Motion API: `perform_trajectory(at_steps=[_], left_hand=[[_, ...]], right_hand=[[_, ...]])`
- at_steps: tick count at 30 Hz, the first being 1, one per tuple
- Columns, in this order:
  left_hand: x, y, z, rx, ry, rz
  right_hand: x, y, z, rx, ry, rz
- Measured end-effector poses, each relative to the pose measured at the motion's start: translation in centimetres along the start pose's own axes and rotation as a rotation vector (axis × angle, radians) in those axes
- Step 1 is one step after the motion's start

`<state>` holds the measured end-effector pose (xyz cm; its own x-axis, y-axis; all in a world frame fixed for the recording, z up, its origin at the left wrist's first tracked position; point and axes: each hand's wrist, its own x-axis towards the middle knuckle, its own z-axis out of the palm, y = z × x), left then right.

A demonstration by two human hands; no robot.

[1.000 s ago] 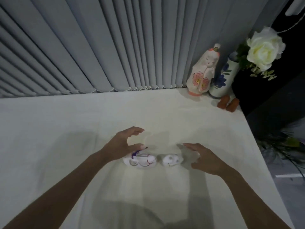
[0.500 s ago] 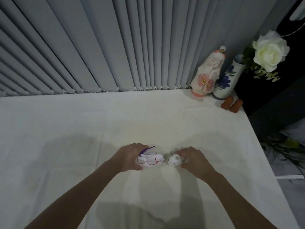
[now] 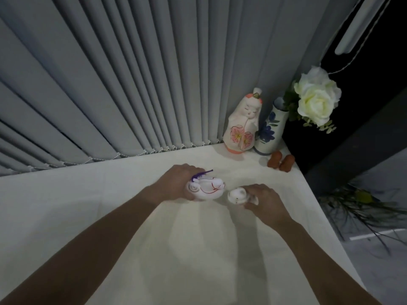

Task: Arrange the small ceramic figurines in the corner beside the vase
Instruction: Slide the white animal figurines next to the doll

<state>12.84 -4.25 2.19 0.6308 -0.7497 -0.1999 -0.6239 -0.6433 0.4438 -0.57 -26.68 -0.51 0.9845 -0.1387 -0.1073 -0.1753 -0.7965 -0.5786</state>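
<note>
My left hand grips a white figurine with red lines and a purple tuft, held just above the white tablecloth. My right hand grips a smaller round white figurine right beside it. In the far right corner stands a white vase with blue flowers holding a white rose. A tall doll figurine with pink blossoms stands to the vase's left. Two small orange figurines lie in front of the vase.
Grey vertical blinds hang along the table's back edge. The table's right edge drops off to a dark floor with green plant stems.
Both hands closed on the two white figurines on the cloth, lifted them, and have carried them forward and to the right, nearer the corner.
</note>
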Motion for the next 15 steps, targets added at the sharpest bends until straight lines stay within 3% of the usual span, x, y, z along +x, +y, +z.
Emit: perform_trajectory(at_steps=[7,15], left_hand=[[9.5,-0.7,-1.5,0.257,-0.077,0.03],[13.6,-1.8,-1.7,0.254,-0.168,0.004]], right_hand=[[4.9,2.9,-1.3,0.046,0.068,0.106],[8.3,4.1,-1.0,0.053,0.084,0.121]])
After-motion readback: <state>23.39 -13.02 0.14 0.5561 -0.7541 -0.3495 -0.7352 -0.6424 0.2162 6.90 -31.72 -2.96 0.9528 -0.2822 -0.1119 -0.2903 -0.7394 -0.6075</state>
